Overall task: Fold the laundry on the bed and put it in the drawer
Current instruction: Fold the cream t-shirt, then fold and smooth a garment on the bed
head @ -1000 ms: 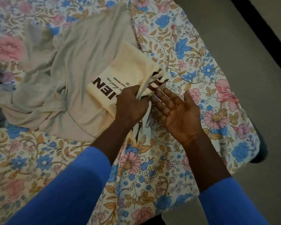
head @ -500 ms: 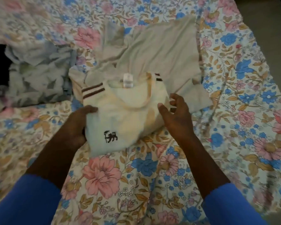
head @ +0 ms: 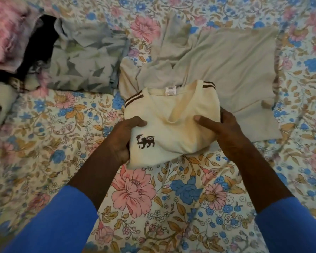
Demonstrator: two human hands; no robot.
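Head view, looking down at a folded cream shirt over the flowery bed, near its edge. Can't tell if it's resting on the sheet or lifted just off it.

Gripped from both sides. Left hand clamped on the edge next to the little dark lion print, fingers curled round the fabric with the thumb on top. Right hand doing the same on the opposite edge. Probably held that way to stop the bundle flopping open, and to carry it off as one piece. No drawer anywhere in sight though.

Looks like soft, slightly thick cotton knit, folded into a puffy rough rectangle. Collar facing up, white tag showing, a bit yellowed round the neckline, two brown stripes at each sleeve end.

Right behind it, a beige shirt, thin and limp, spread out and wrinkly, not folded yet by the look of it. Left of that, a grey leaf-print piece, seemingly folded into a flat stack. Far left, a heap of pink and dark clothes, too blurry to sort out.
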